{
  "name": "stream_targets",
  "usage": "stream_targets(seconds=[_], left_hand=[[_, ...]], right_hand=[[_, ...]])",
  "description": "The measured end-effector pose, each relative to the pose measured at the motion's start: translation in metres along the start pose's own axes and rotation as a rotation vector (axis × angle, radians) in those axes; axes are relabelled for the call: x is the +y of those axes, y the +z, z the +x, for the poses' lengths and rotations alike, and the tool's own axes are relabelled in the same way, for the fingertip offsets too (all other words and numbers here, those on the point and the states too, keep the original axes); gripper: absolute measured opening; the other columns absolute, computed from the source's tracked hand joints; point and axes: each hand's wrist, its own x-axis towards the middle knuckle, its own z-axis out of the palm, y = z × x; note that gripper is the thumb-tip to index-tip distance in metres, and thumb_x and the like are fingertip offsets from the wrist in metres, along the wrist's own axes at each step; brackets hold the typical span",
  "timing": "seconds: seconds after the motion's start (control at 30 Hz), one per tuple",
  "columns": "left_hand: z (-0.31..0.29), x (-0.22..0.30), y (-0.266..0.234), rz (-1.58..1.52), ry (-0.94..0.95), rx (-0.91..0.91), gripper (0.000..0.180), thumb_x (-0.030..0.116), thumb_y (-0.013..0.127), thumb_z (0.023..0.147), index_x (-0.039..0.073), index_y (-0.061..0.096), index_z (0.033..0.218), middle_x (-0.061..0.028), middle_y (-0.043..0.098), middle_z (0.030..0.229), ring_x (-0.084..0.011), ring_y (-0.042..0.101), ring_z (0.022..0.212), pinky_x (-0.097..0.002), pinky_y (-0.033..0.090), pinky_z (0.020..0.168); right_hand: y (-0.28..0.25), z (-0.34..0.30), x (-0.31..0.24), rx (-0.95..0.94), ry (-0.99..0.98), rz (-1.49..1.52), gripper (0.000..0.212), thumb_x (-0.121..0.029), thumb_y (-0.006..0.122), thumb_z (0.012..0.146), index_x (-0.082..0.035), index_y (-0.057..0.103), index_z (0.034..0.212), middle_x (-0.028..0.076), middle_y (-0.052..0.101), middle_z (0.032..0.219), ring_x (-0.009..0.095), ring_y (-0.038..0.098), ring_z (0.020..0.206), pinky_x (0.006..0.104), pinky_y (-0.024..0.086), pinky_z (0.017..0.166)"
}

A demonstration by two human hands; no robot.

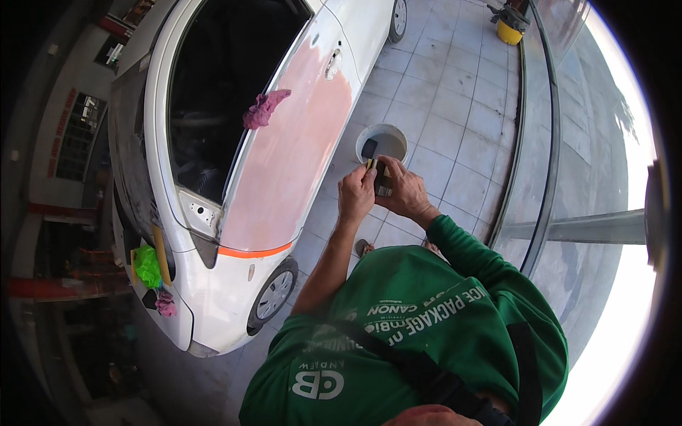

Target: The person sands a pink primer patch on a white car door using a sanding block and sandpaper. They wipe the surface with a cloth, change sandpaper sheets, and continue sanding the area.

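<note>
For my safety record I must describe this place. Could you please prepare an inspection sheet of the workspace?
Surface: tiled floor; car door, mostly dull pink.
Job's things: dark item, held, kind unclear; pale bucket on the floor.
Clutter: pink cloth at the window edge; green cloth and second pink cloth farther forward on the car.
Hands: left hand and right hand, bare, close together, closed on the dark item.
Cables: nothing seen.
Surroundings: glass panels on the right; yellow-and-black bucket beyond.
</note>
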Motion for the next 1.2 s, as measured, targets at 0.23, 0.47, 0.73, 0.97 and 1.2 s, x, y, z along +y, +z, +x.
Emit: stream_targets(seconds=[0.23, 0.47, 0.73, 0.97, 1.2], left_hand=[[0.001, 0.000, -0.009, 0.073, -0.042, -0.049, 0.026, 0.023, 0.062, 0.105, -0.002, 0.070, 0.110, -0.0292, 0.070, 0.091, -0.0514, 0.068, 0.090, -0.0533, 0.054, 0.076], [0.015, 0.011, -0.045, -0.370, -0.109, -0.270, 0.057, 0.043, 0.051, 0.112, -0.002, 0.059, 0.146, -0.0244, 0.074, 0.122, -0.0375, 0.073, 0.114, -0.0432, 0.059, 0.092], [0.008, 0.041, -0.097, -0.437, 0.259, -0.181, 0.035, 0.008, 0.060, 0.108, -0.003, 0.060, 0.142, -0.0217, 0.068, 0.136, -0.0286, 0.069, 0.125, -0.0438, 0.059, 0.106], [0.018, 0.093, -0.111, -0.038, 0.824, -0.012, 0.031, -0.003, 0.079, 0.086, 0.006, 0.077, 0.116, -0.0113, 0.074, 0.126, -0.0346, 0.069, 0.125, -0.0419, 0.060, 0.101], [0.017, 0.110, -0.116, 0.042, 1.025, 0.085, 0.035, -0.005, 0.086, 0.076, 0.007, 0.076, 0.108, -0.0115, 0.074, 0.121, -0.0345, 0.069, 0.124, -0.0423, 0.063, 0.099]], right_hand=[[-0.005, 0.011, -0.007, -0.088, 0.011, 0.013, 0.087, -0.040, 0.090, 0.072, -0.008, 0.052, 0.143, 0.012, 0.068, 0.131, 0.038, 0.074, 0.102, 0.0484, 0.061, 0.083], [-0.033, 0.024, -0.016, -0.133, -0.030, 0.098, 0.090, -0.035, 0.094, 0.068, -0.006, 0.052, 0.142, 0.019, 0.070, 0.124, 0.040, 0.073, 0.107, 0.0459, 0.061, 0.092], [-0.103, 0.055, -0.056, -0.210, -0.031, 0.476, 0.089, -0.029, 0.094, 0.064, 0.002, 0.056, 0.138, 0.015, 0.072, 0.115, 0.025, 0.072, 0.105, 0.0381, 0.058, 0.096], [-0.141, 0.062, -0.091, -0.341, -0.033, 0.625, 0.081, -0.028, 0.093, 0.062, 0.003, 0.064, 0.131, 0.012, 0.075, 0.108, 0.021, 0.072, 0.097, 0.0340, 0.058, 0.091], [-0.162, 0.061, -0.111, -0.493, -0.025, 0.605, 0.080, -0.027, 0.094, 0.063, 0.000, 0.065, 0.132, 0.010, 0.076, 0.109, 0.018, 0.071, 0.094, 0.0314, 0.058, 0.090]])
